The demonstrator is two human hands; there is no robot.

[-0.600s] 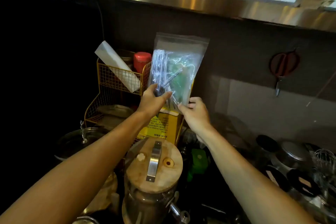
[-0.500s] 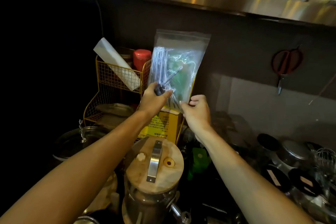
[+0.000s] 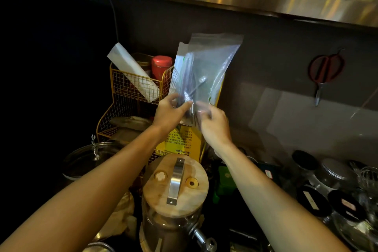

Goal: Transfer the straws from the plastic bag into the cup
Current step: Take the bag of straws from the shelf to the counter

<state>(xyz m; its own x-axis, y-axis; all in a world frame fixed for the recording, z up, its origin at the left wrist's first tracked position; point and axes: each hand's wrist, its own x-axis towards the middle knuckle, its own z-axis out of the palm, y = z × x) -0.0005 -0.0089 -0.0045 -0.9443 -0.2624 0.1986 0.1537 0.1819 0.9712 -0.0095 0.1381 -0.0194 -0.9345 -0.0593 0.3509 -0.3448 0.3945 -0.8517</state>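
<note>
A clear zip plastic bag [image 3: 212, 61] stands upright in front of the dark wall, held up above the yellow wire rack. Inside it lie several thin straws [image 3: 189, 80], seen blurred through the plastic. My left hand [image 3: 169, 112] pinches the bag's lower left edge, thumb on the front. My right hand [image 3: 212, 122] grips the bag's lower right part, its fingers blurred by motion. A second flat packet [image 3: 180, 61] shows just behind the bag's left edge. I cannot make out the cup.
A yellow wire rack [image 3: 135, 88] holds a white roll [image 3: 131, 71], a red-lidded jar [image 3: 161, 65] and a yellow box [image 3: 184, 141]. A glass dispenser with a wooden lid [image 3: 176, 186] stands near me. Black-lidded jars [image 3: 313, 200] crowd the right. Red scissors [image 3: 325, 71] hang on the wall.
The bag has turned and shifted slightly right, showing a second packet behind it. My right hand has moved up and left onto the bag's lower part, close to my left hand.
</note>
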